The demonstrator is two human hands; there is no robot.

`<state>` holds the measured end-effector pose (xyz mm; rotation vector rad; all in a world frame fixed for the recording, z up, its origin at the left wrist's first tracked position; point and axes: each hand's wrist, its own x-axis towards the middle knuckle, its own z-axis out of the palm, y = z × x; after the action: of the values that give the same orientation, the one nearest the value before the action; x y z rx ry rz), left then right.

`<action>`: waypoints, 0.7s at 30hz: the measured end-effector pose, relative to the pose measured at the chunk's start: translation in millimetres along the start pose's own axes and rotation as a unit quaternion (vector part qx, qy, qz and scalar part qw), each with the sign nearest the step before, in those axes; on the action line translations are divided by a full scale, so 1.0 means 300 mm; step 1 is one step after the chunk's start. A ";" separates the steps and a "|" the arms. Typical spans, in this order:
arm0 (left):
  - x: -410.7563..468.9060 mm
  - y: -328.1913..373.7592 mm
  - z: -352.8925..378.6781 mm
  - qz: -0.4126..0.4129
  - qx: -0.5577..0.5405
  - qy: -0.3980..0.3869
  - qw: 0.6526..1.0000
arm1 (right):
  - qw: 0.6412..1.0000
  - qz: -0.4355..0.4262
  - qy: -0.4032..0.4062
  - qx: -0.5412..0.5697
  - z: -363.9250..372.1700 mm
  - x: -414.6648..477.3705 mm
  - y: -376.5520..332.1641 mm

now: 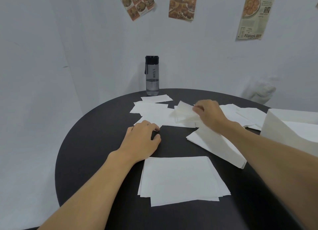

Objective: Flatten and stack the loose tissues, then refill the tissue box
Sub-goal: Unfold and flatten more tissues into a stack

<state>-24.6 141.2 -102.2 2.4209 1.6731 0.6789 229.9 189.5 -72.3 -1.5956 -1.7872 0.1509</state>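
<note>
near stack: flattened tissues (182,180) lie squared on one another at the table's near side, edges slightly fanned at the bottom.
table: a round dark table (96,143) carries everything.
second stack: another flat pile (216,149) sits to the right of the first, set at an angle, partly under the right forearm.
left hand: the left hand (141,140) rests on the table beyond the near stack, fingers curled, tips at the edge of the scattered sheets; whether it pinches one i cannot tell.
tissue box: the white tissue box (292,125) stands at the right edge, cut off by the frame, just beside the second stack.
right hand: the right hand (210,114) pinches a lifted tissue (184,112) between thumb and fingers; the sheet is blurred and crumpled, raised above the sheets under it.
loose tissues: loose tissues (151,107) lie overlapping across the middle and far side of the table.
bottle: a dark water bottle (152,75) stands upright at the far rim, just behind the farthest sheet.
wall: three food posters (182,4) hang on the white wall.
</note>
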 end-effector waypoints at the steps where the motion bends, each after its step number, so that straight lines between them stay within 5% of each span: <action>1: -0.001 0.002 -0.002 -0.002 -0.008 0.007 1.000 | 1.000 -0.004 0.028 0.014 -0.008 -0.003 -0.016; 10: -0.040 0.058 -0.054 0.042 -0.182 0.147 0.971 | 0.970 0.024 0.121 0.211 -0.089 -0.096 -0.189; 14: -0.057 0.087 -0.073 0.072 -0.268 0.165 0.946 | 0.957 0.000 0.045 0.286 -0.105 -0.183 -0.215; 18: -0.061 0.097 -0.094 0.004 -0.479 0.209 0.853 | 0.966 -0.064 -0.022 0.248 -0.116 -0.249 -0.190; 21: -0.054 0.097 -0.108 -0.021 -0.491 0.195 0.849 | 0.960 -0.064 -0.062 0.265 -0.127 -0.280 -0.183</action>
<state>-18.0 110.3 -68.1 1.5441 1.0087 1.6048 204.4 87.2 -51.4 -1.1042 -1.7446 0.6262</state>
